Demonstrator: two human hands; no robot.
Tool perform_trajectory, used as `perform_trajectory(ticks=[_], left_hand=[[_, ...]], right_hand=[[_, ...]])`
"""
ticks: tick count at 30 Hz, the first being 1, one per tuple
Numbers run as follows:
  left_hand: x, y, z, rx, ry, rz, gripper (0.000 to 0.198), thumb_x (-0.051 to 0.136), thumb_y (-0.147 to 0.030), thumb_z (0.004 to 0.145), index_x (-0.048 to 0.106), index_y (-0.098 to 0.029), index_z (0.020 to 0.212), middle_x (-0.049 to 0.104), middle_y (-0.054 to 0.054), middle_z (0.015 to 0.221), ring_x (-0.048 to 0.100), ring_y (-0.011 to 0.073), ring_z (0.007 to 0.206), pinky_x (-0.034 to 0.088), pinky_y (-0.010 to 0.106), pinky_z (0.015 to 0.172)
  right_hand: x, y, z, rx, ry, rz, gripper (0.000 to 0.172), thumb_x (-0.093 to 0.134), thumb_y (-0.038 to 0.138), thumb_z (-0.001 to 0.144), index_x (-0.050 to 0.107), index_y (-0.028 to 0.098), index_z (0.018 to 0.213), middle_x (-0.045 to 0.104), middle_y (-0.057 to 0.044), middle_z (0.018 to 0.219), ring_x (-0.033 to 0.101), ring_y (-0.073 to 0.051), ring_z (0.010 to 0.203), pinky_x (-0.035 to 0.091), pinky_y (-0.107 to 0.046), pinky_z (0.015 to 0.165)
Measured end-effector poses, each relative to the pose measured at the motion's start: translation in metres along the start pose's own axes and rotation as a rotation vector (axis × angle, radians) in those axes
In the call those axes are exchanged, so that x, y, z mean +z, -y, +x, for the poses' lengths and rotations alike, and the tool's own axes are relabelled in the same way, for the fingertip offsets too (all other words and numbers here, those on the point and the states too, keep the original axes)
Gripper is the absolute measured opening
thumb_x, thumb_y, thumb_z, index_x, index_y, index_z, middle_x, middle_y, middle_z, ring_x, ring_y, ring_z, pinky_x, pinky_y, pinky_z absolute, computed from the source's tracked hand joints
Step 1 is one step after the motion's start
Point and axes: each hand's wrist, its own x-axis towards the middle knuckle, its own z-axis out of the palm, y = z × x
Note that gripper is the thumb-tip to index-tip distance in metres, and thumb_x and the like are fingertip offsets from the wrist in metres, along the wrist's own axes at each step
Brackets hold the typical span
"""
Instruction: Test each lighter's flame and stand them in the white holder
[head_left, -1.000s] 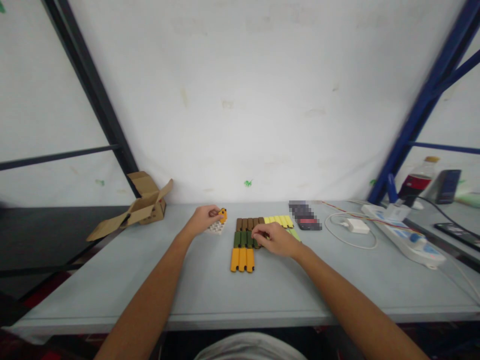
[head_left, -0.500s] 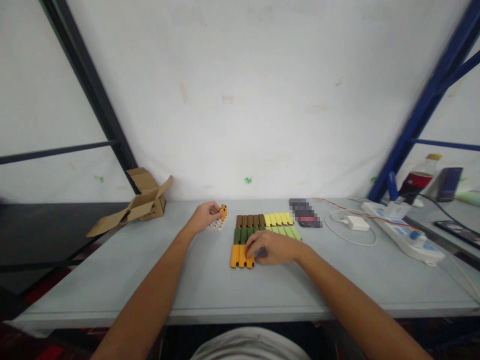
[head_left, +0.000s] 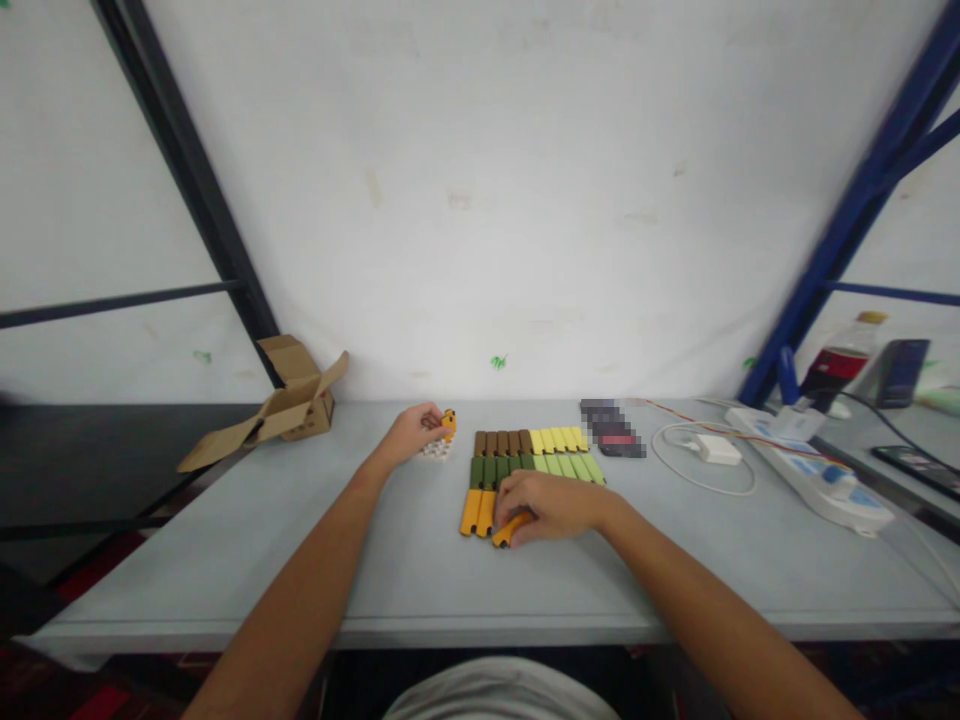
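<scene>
My right hand (head_left: 551, 503) pinches an orange strip (head_left: 512, 530) with a dark notched end, tilted out of line beside two upright orange strips (head_left: 477, 512). Behind these lie a row of dark green strips (head_left: 490, 471) and light green strips (head_left: 577, 466), partly covered by my right hand. Farther back are brown strips (head_left: 502, 442) and yellow strips (head_left: 559, 439). My left hand (head_left: 415, 432) is closed on a similar orange piece (head_left: 449, 425) with a dark tip, held above a patch of small white pieces (head_left: 436, 449).
An opened cardboard box (head_left: 296, 405) stands at the back left. At the right lie a pixelated dark object (head_left: 613, 428), a white charger (head_left: 717, 449) with its cable and a power strip (head_left: 814, 480). A bottle (head_left: 840, 362) and phone (head_left: 919, 470) are farther right.
The third orange strip has turned out of its row and is tilted in my right hand's fingers. My left hand stays almost in place.
</scene>
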Motion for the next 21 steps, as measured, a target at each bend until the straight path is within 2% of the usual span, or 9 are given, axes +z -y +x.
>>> perform_trajectory(ticks=[2, 5, 8, 10, 12, 15, 18, 21], left_hand=[[-0.001, 0.0, -0.001, 0.007, 0.032, 0.024, 0.038, 0.075, -0.052, 0.068, 0.063, -0.018, 0.08, 0.071, 0.003, 0.075, 0.065, 0.0189, 0.071, 0.051, 0.031, 0.069], [-0.004, -0.001, -0.002, 0.015, 0.065, 0.096, 0.036, 0.073, -0.052, 0.07, 0.065, -0.018, 0.081, 0.071, 0.004, 0.077, 0.065, 0.0202, 0.074, 0.051, 0.032, 0.073], [-0.008, 0.0, -0.003, 0.035, 0.066, 0.169, 0.038, 0.072, -0.053, 0.071, 0.068, -0.018, 0.086, 0.073, 0.006, 0.087, 0.067, 0.0231, 0.084, 0.051, 0.034, 0.08], [-0.012, 0.003, -0.004, 0.039, 0.048, 0.194, 0.044, 0.071, -0.055, 0.071, 0.069, -0.018, 0.096, 0.074, 0.008, 0.1, 0.066, 0.0255, 0.094, 0.05, 0.037, 0.088], [-0.015, 0.007, -0.005, 0.022, 0.036, 0.199, 0.052, 0.071, -0.056, 0.07, 0.069, -0.018, 0.106, 0.072, 0.01, 0.111, 0.065, 0.028, 0.103, 0.047, 0.039, 0.095], [-0.017, 0.012, -0.006, -0.011, 0.09, 0.222, 0.058, 0.072, -0.059, 0.069, 0.069, -0.018, 0.109, 0.071, 0.013, 0.115, 0.063, 0.0318, 0.108, 0.045, 0.042, 0.099], [-0.016, 0.014, -0.006, -0.023, 0.128, 0.246, 0.057, 0.068, -0.061, 0.072, 0.07, -0.018, 0.109, 0.071, 0.013, 0.115, 0.063, 0.0332, 0.108, 0.045, 0.043, 0.1], [-0.015, 0.012, -0.006, -0.037, 0.129, 0.23, 0.056, 0.059, -0.064, 0.079, 0.071, -0.018, 0.107, 0.072, 0.013, 0.114, 0.064, 0.0323, 0.107, 0.045, 0.042, 0.1]], right_hand=[[-0.004, 0.001, -0.003, 0.07, -0.056, 0.021, 0.016, 0.068, 0.024, 0.086, 0.068, 0.015, 0.099, 0.066, -0.008, 0.095, 0.059, -0.018, 0.086, 0.046, -0.03, 0.079], [-0.01, -0.001, -0.008, 0.204, -0.23, 0.101, 0.015, 0.05, 0.028, 0.097, 0.059, 0.017, 0.102, 0.065, -0.007, 0.093, 0.057, -0.016, 0.08, 0.045, -0.03, 0.074], [-0.015, -0.008, -0.01, 0.226, -0.399, 0.287, 0.021, 0.037, 0.036, 0.102, 0.05, 0.019, 0.102, 0.064, -0.006, 0.095, 0.058, -0.015, 0.081, 0.046, -0.03, 0.075], [-0.016, -0.015, -0.01, 0.213, -0.502, 0.368, 0.026, 0.034, 0.04, 0.102, 0.048, 0.019, 0.098, 0.061, -0.003, 0.089, 0.056, -0.014, 0.075, 0.045, -0.028, 0.07], [-0.017, -0.023, -0.008, 0.237, -0.634, 0.369, 0.031, 0.036, 0.044, 0.101, 0.05, 0.019, 0.088, 0.056, 0.0, 0.078, 0.05, -0.012, 0.067, 0.041, -0.026, 0.063], [-0.018, -0.034, -0.006, 0.315, -0.842, 0.419, 0.034, 0.048, 0.047, 0.094, 0.055, 0.017, 0.08, 0.048, 0.002, 0.067, 0.043, -0.012, 0.061, 0.033, -0.025, 0.056], [-0.019, -0.042, -0.006, 0.357, -0.944, 0.544, 0.035, 0.056, 0.049, 0.087, 0.062, 0.015, 0.085, 0.046, 0.003, 0.065, 0.04, -0.011, 0.057, 0.028, -0.025, 0.052], [-0.021, -0.043, -0.006, 0.348, -0.993, 0.613, 0.034, 0.059, 0.05, 0.083, 0.062, 0.016, 0.083, 0.044, 0.004, 0.063, 0.038, -0.01, 0.055, 0.027, -0.025, 0.05]])
